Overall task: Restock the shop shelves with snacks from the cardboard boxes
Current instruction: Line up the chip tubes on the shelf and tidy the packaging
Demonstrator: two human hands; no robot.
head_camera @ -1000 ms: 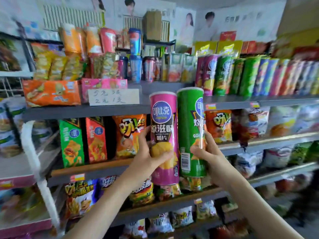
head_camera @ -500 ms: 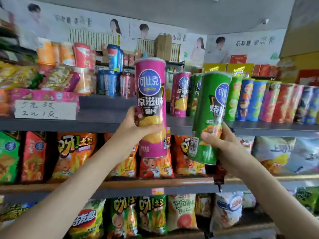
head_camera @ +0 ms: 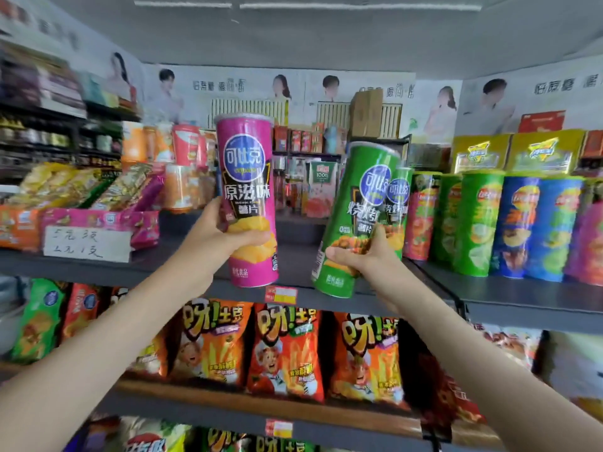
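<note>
Raised now to the top shelf (head_camera: 509,296): left hand (head_camera: 218,246) grips the pink crisp can (head_camera: 249,190), right hand (head_camera: 365,257) grips the tilted green crisp can (head_camera: 354,210); next, stand both upright there.

One wide-angle view is given, taken from head height and faced forward at the grey shelf (head_camera: 297,259), which is seen from near and fills the frame from side to side. The ceiling (head_camera: 326,34) is taken in above, the lower shelves (head_camera: 342,415) below.
</note>
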